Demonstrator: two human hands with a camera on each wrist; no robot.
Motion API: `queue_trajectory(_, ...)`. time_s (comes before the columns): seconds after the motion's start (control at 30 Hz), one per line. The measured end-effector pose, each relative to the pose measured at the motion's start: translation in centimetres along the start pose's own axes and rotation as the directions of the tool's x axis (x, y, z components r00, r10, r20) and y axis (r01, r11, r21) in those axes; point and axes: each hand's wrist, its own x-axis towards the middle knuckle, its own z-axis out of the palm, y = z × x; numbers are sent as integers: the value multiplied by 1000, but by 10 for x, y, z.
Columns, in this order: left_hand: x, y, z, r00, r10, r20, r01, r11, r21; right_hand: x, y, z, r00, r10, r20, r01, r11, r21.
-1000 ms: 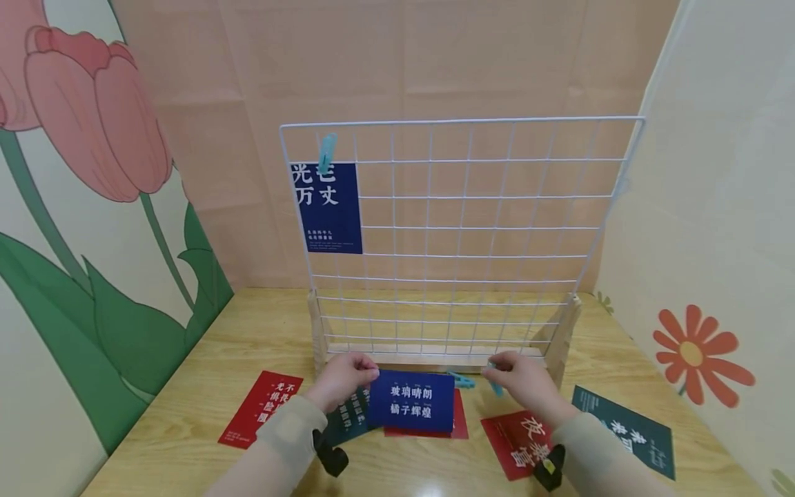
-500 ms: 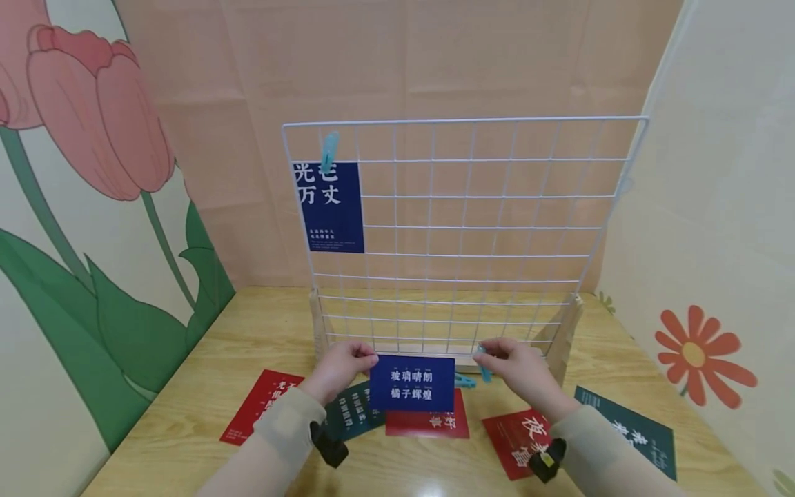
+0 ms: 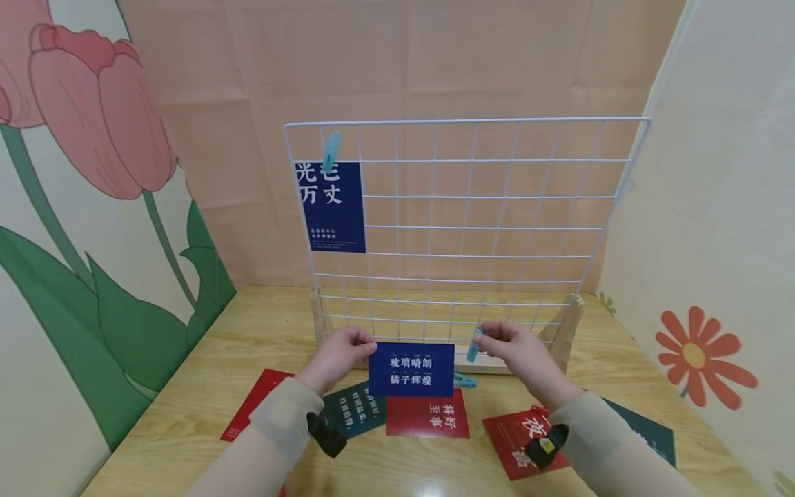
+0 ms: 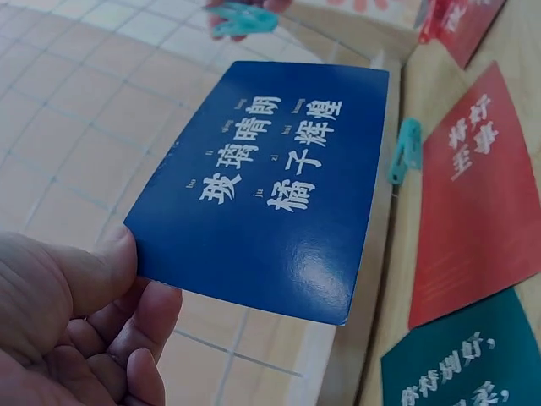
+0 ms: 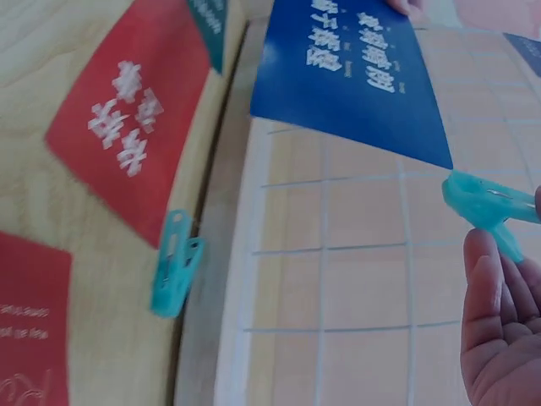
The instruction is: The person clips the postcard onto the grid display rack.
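Note:
My left hand (image 3: pixel 338 360) pinches a blue card (image 3: pixel 411 371) by its upper left corner, between thumb and curled fingers. White characters are printed across the card, which is raised off the table in front of the grid. A teal clothespin (image 3: pixel 474 344) is pinched in my right hand (image 3: pixel 514 351), just right of the card and apart from it. In the right wrist view this clothespin (image 5: pixel 490 203) points toward the card's corner. On the white wire grid (image 3: pixel 484 228), another blue card (image 3: pixel 332 214) hangs at upper left under a teal clothespin (image 3: pixel 332 152).
Below the held card lie a red card (image 3: pixel 428 417) and a green card (image 3: pixel 355 412) on the wooden table. A loose clothespin (image 3: pixel 464 381) lies near the grid's wooden base. Other red (image 3: pixel 528 449) and green (image 3: pixel 652 431) cards lie at right, with a red card (image 3: pixel 254 404) at left.
Both hands have risen, lifting the blue card and the clothespin off the tabletop level. The right hand has also moved left, closer to the card, and more of the red card below shows.

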Motion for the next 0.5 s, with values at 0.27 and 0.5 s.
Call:
queue_trajectory(0.27, 1, 18, -7, 1000, 19, -9, -19, 1000, 2, 1, -18, -5, 996, -74, 53, 74, 997, 5)
queue_trajectory(0.5, 1, 39, -15, 997, 58, -50, -57, 998, 13, 4, -38, -7, 991, -104, 79, 101, 994, 50)
